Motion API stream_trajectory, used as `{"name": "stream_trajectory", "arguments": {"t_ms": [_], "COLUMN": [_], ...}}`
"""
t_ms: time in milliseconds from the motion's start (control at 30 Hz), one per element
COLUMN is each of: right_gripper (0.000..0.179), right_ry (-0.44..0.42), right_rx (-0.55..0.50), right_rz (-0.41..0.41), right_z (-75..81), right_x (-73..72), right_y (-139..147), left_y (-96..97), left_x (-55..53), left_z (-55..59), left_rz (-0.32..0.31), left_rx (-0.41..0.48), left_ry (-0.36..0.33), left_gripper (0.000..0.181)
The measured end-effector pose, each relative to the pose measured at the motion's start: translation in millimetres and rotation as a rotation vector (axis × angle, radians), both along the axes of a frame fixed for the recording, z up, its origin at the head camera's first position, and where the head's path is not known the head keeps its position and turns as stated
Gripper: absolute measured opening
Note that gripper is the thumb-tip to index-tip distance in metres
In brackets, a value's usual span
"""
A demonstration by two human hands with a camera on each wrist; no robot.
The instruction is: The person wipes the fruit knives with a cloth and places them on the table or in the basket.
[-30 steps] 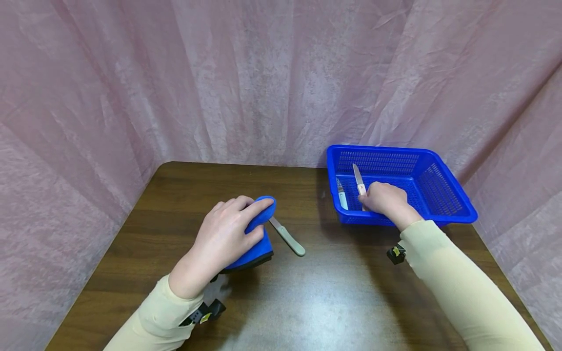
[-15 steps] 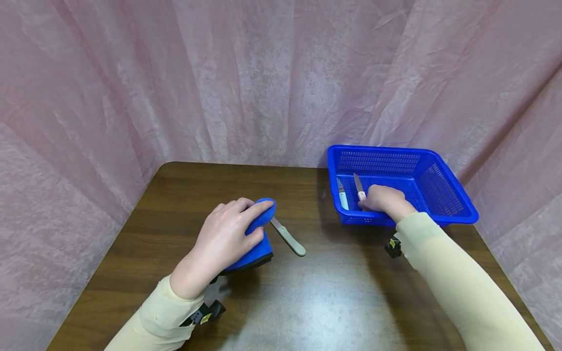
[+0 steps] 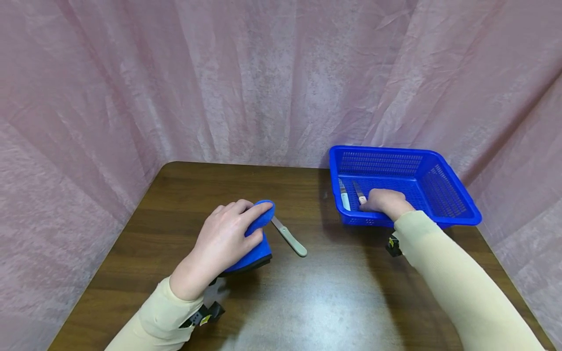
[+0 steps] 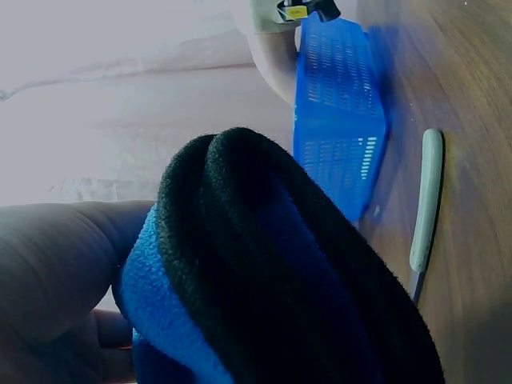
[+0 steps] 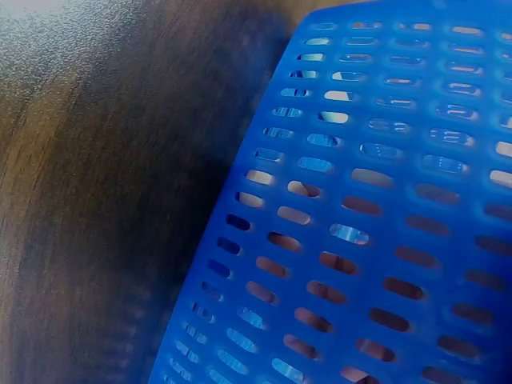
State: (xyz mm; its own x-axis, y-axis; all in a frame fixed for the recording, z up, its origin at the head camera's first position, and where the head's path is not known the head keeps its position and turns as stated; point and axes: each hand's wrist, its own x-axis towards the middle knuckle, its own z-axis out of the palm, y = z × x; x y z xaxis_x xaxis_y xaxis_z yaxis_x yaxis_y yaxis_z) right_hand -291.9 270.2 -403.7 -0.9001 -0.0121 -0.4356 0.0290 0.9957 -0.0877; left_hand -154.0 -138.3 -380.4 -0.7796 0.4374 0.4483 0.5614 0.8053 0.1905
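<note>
My left hand [image 3: 228, 239] grips a folded blue cloth [image 3: 249, 258] with dark edging, held over the table. In the left wrist view the cloth's black-trimmed folds [image 4: 240, 160] fill the middle. Just right of it lies a knife with a pale green handle [image 3: 293, 242], its blade tip hidden behind the cloth. My right hand [image 3: 386, 202] reaches down inside the blue basket [image 3: 456, 195] and pinches a knife with a pale pinkish handle [image 3: 362, 199], low near the basket floor. A second knife with a whitish handle [image 3: 345, 200] lies beside it, along the left wall.
The basket stands at the back right of the brown wooden table [image 3: 333, 292], and its slotted wall [image 5: 360, 200] fills much of the right wrist view. A pink curtain [image 3: 263, 83] hangs behind the table and along its sides.
My right hand has lowered the pinkish-handled knife, its blade tip sinking toward the basket floor. My left hand and the cloth stay nearly still.
</note>
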Motion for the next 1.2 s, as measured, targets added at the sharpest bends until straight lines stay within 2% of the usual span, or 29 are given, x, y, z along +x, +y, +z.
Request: {"name": "stream_trajectory", "arguments": {"t_ms": [167,333,500,867,1200], "right_gripper": [0.046,0.049,0.052,0.062,0.07], "right_ry": [-0.006,0.044,0.139,0.436,0.566], "right_rx": [0.005,0.031,0.032,-0.082,-0.146], "right_rz": [-0.007,-0.017,0.024,0.066,0.126], "right_z": [1.3,8.4,15.0,24.6,32.4], "right_x": [0.7,5.0,14.1,37.1,64.4], "right_y": [1.2,-0.7,-5.2,-20.1,-45.6], "left_y": [0.0,-1.3,-1.7,-3.5,-3.7], "left_x": [0.6,1.2,1.4,-0.3,-3.3], "left_z": [-0.1,-0.9,-1.3,-0.9,-4.7], "left_rz": [0.003,0.008,0.006,0.014,0.016], "left_rx": [-0.009,-0.016,-0.018,-0.032,-0.036], "left_ry": [-0.009,-0.015,-0.017,-0.022,-0.023], "left_gripper": [0.056,0.056,0.056,0.056,0.055]}}
